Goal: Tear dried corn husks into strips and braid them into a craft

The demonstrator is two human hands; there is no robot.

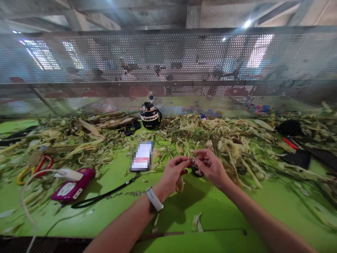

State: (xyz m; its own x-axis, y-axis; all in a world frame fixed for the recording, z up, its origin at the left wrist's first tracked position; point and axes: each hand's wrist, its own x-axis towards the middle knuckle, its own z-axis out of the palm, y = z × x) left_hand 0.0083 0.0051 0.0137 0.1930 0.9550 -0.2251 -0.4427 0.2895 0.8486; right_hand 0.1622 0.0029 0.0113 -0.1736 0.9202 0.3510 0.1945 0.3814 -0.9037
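Observation:
My left hand [172,175], with a white watch band [155,199] on its wrist, is closed in a pinch over the green table. A pale strip of corn husk [180,184] hangs below its curled fingers. My right hand [212,169] meets it fingertip to fingertip, thumb and fingers also pinched. What lies between the fingertips is small and mostly hidden. A dark round object [196,171] shows partly behind and below the fingertips. Heaped corn husks [231,149] lie just beyond my right hand.
A phone [142,156] with a black strap lies left of my hands. Farther left are a purple power bank [73,185] with a white plug and cable, and red-and-yellow-handled scissors [43,167]. A black jug [149,116] stands before the perforated metal screen [179,63].

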